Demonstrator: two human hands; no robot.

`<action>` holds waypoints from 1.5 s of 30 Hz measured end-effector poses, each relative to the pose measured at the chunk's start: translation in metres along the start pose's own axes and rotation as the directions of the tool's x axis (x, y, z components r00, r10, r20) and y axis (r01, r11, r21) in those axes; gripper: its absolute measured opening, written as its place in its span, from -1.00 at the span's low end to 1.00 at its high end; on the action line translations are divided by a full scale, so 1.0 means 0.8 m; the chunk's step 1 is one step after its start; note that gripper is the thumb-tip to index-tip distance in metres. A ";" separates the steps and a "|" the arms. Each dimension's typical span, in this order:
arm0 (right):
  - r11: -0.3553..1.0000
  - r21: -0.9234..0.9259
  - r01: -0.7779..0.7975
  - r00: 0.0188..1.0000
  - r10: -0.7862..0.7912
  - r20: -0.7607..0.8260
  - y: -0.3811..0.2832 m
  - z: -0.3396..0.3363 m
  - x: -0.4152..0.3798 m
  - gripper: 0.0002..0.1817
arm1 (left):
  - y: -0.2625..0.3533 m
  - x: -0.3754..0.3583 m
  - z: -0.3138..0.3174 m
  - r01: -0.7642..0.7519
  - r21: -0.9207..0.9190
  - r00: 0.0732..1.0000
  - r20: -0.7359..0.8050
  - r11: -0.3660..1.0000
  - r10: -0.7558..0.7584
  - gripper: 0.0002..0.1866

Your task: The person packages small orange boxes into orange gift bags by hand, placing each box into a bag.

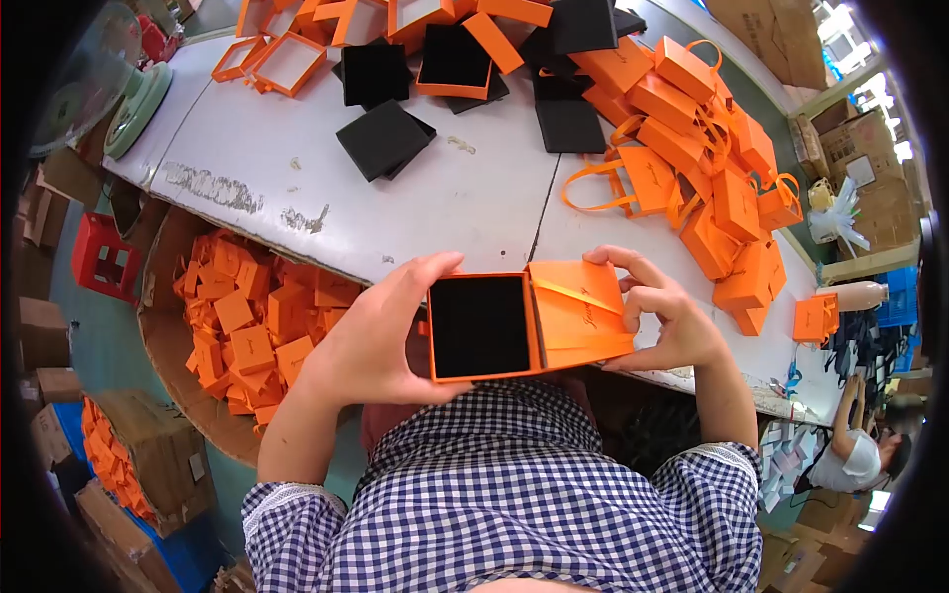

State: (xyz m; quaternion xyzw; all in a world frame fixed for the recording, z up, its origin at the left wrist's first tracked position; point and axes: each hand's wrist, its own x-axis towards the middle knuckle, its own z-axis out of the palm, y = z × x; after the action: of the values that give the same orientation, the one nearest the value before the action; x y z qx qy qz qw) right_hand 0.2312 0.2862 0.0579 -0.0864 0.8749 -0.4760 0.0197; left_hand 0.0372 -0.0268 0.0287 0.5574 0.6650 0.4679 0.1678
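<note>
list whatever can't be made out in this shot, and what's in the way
All in the head view:
- Underside of the orange box in the left hand: turned away from the camera.
- Beneath the black insert: covered by it.
- Back of the orange piece in the right hand: hidden by its own front.
- Bottom of the big carton: buried under small orange boxes.
- Topmost trays: cut off by the top edge.

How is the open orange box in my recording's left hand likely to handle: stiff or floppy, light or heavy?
The orange box is probably stiff, since its sides look straight in the grip. It seems light for its size: its walls look thin, and the left hand holds it by its edges. Being square-cornered, it's unlikely to roll.
</note>
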 end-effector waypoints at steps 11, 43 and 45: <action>0.997 0.043 0.059 0.996 -0.062 0.063 -0.010 0.010 0.008 -0.47 | -0.008 -0.010 -0.003 0.045 -0.061 0.996 0.082 0.997 -0.040 0.18; 0.449 -0.864 -0.229 0.947 -0.101 -0.304 0.129 -0.066 0.173 -0.46 | -0.245 0.097 -0.223 0.511 0.725 0.841 -0.532 0.461 -0.097 -0.15; 0.475 -0.867 -0.150 0.890 -0.318 -0.328 0.100 -0.060 0.159 -0.48 | -0.277 0.110 -0.245 0.517 0.762 0.840 -0.538 0.390 -0.063 -0.45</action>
State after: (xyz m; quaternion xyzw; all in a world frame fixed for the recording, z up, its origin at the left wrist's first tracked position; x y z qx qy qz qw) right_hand 0.0896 0.3466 0.0232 -0.0167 0.9669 0.0311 -0.2526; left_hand -0.2665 -0.0197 -0.0256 0.3146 0.9164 0.1206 -0.2162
